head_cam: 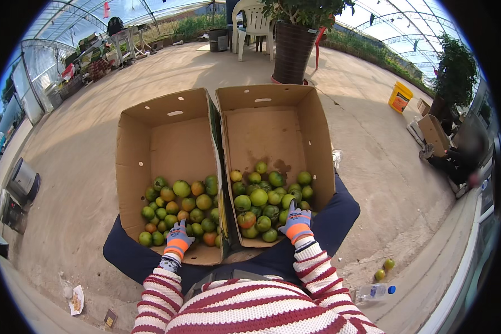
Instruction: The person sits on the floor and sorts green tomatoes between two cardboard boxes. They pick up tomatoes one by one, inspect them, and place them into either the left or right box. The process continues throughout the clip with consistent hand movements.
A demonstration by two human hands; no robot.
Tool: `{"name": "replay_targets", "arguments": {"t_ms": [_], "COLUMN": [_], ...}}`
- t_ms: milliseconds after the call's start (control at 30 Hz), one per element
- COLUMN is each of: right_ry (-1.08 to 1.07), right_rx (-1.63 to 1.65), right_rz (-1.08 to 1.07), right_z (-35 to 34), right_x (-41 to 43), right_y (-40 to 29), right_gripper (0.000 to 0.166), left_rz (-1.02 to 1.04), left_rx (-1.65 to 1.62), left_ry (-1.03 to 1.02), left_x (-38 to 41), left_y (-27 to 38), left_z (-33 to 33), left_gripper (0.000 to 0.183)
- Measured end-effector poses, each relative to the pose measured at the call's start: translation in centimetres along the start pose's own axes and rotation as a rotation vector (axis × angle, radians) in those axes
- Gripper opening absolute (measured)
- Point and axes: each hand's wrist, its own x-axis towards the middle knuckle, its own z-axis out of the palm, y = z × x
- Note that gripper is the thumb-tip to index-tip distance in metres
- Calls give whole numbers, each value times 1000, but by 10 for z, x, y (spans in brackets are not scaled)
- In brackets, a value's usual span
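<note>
Two open cardboard boxes stand side by side between the person's knees. The left box point(179, 129) holds many green and orange-tinged tomatoes point(181, 188) in its near half. Similar tomatoes point(259, 197) lie in the near half of the right box point(259, 129), below damp stains on its bottom. My left hand point(178, 239), in a grey and orange glove, rests on tomatoes near the left box's front edge; its fingertips are partly hidden. My right hand point(296, 221), gloved alike, touches tomatoes at the right box's near right corner. Whether either hand grips one cannot be told.
Two tomatoes point(384, 269) and a plastic bottle point(375, 291) lie on the floor at the lower right. A yellow bucket point(400, 97) stands farther back. A large potted plant point(292, 52) and a white plastic chair point(254, 27) are beyond the boxes. Another person point(455, 165) sits at the right.
</note>
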Motion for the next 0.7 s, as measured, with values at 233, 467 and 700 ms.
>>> {"name": "replay_targets", "arguments": {"t_ms": [233, 467, 700], "right_ry": [8, 299, 494], "right_rx": [300, 1057, 1209], "right_rz": [11, 257, 131], "right_z": [-22, 15, 29], "right_x": [8, 115, 98], "right_y": [13, 65, 42], "right_gripper": [94, 91, 59], "left_rz": [-51, 11, 33], "left_rx": [-167, -273, -330], "left_ry": [47, 149, 245], "left_x": [-4, -3, -5], "left_y": [2, 9, -4], "left_z": [-5, -6, -1], "left_gripper": [84, 73, 77]}}
